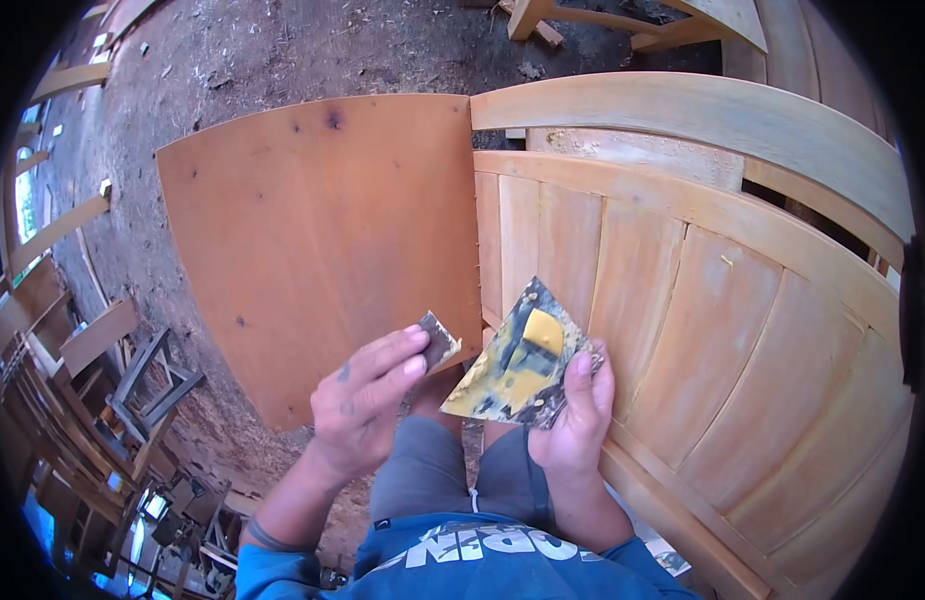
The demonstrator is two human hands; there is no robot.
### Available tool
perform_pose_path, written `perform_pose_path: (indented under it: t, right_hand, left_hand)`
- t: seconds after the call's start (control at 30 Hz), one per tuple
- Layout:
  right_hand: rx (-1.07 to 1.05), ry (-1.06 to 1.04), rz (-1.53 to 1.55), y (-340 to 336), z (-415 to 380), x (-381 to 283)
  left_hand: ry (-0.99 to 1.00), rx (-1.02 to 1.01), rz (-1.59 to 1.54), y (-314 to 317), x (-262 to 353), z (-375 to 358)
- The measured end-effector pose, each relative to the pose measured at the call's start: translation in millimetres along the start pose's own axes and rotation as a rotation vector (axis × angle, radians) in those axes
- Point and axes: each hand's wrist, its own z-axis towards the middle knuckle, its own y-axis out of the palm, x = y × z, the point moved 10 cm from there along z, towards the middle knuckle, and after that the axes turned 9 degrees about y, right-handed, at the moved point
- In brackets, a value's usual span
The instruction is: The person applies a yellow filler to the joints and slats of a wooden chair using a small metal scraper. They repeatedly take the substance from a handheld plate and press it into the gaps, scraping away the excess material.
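My left hand (360, 402) pinches a small dark flat scraper (440, 340), with pale filler along its right edge. In my right hand (578, 425) is a stained, roughly four-sided putty board (494, 388), gripped at its right corner with the thumb on top. A thick lump of yellow putty (544, 330) sits on the upper part of the board, and more is smeared below it. The scraper is just left of the board, apart from it. Both hands are in front of my body, above the wooden pieces.
Ahead on the left is a reddish-brown wood panel (322, 240) with dark spots. It meets a pale slatted wooden panel (662, 300) with a curved top rail (682, 100) on the right. Wooden frames and offcuts (92, 420) crowd the far left. Shavings litter the dirt floor (242, 60).
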Motion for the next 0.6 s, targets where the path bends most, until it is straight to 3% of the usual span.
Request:
perform_pose_path:
  t: [0.1, 0.23, 0.33, 0.37, 0.47, 0.6]
  right_hand:
    - [-0.023, -0.007, -0.019, 6.0, 1.3, 0.8]
    - [0.021, -0.015, -0.036, 2.2, -1.1, 1.6]
    - [-0.004, -0.058, -0.083, -8.3, -2.0, -2.6]
    - [-0.009, -0.066, -0.111, -15.4, -2.7, -0.1]
    - [-0.008, -0.022, -0.162, -34.1, -9.9, 13.3]
    - [0.038, 0.047, -0.301, -57.8, -28.7, 27.9]
  left_hand:
    - [0.111, 0.053, 0.062, -0.8, 13.0, -1.2]
    - [0.164, -0.173, 0.297, 23.4, -12.0, -8.3]
    - [-0.029, -0.096, 0.174, 19.2, -41.4, -8.2]
    - [-0.223, -0.110, 0.085, 20.2, -58.2, -2.5]
    - [-0.401, -0.017, -0.142, 26.5, -76.5, 51.3]
    - [-0.509, -0.356, -0.131, 66.3, -115.9, 97.1]
